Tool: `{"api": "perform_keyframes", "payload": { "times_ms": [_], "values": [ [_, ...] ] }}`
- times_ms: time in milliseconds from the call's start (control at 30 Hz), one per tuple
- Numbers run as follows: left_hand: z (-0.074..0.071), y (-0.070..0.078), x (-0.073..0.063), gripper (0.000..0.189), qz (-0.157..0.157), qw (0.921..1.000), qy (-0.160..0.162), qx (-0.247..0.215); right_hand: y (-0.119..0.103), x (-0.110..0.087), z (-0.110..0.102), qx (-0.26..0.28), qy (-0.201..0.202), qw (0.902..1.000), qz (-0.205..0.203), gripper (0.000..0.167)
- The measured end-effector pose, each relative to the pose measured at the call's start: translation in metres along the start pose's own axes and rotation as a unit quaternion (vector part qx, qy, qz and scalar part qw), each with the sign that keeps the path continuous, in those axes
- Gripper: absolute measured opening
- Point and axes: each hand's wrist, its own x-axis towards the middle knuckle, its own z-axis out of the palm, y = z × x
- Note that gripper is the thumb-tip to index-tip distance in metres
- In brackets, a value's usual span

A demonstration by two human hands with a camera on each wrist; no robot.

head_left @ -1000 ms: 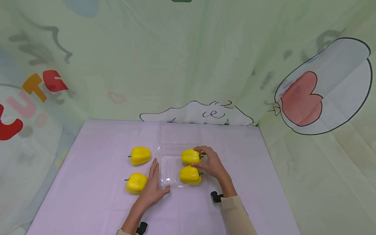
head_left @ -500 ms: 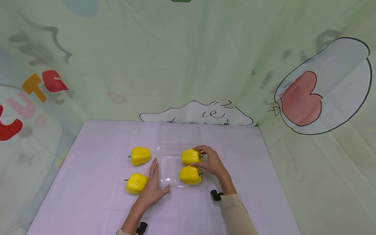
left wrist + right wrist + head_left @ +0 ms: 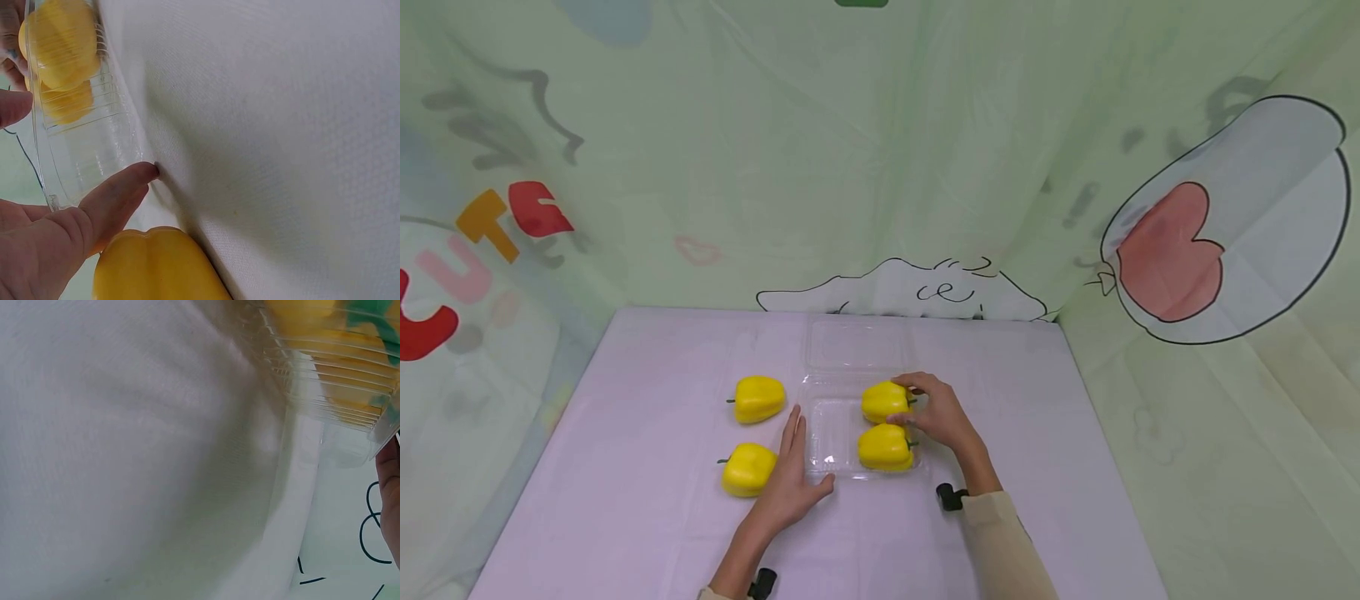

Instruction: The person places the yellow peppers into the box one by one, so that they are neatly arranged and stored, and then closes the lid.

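Note:
A clear plastic clamshell box (image 3: 832,421) lies with its lid (image 3: 857,344) folded back on the far side. Two yellow bell peppers sit in its right half, a far one (image 3: 882,403) and a near one (image 3: 883,448), stems pointing right. My right hand (image 3: 942,414) grips the far pepper between thumb and fingers. Along the box's left side lies my left hand (image 3: 790,492), fingers straight, thumb out by the near edge; the left wrist view shows its fingers (image 3: 119,197) beside the clear wall. To its left, a bell pepper (image 3: 748,469) is partly overlapped by the hand.
Another yellow bell pepper (image 3: 759,399) lies farther back on the left, stem to the left. A pale lilac cloth covers the table (image 3: 1037,433). Printed green curtains (image 3: 850,167) rise at the back and both sides. Black cameras (image 3: 951,497) sit on the wrists.
Almost nothing differs. The far pepper under my right hand has shifted very slightly; the left hand, the box and the other peppers stay in place.

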Motion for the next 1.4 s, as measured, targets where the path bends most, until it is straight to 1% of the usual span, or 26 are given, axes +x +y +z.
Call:
{"api": "perform_keyframes", "payload": {
  "times_ms": [400,867,1267,1400],
  "values": [
    [0.0005,-0.0008,-0.0001,0.111,-0.002,1.0,-0.002,0.0,0.0018,0.0019,0.0012,-0.016,-0.009,0.9998,-0.01,0.061],
    [-0.0006,0.0017,0.0002,0.11,0.002,1.0,0.0,0.001,0.0,0.0032,0.002,-0.026,-0.016,0.9995,-0.008,0.062],
    [-0.0006,0.0007,0.0007,0.111,0.0,1.0,-0.002,0.003,0.0028,0.0053,0.0029,-0.042,-0.006,0.9989,-0.022,0.062],
    [-0.001,0.0004,0.0008,0.11,0.0,1.0,-0.003,0.003,0.0029,0.0058,0.0034,-0.041,-0.004,0.999,-0.016,0.062]
  ]
}}
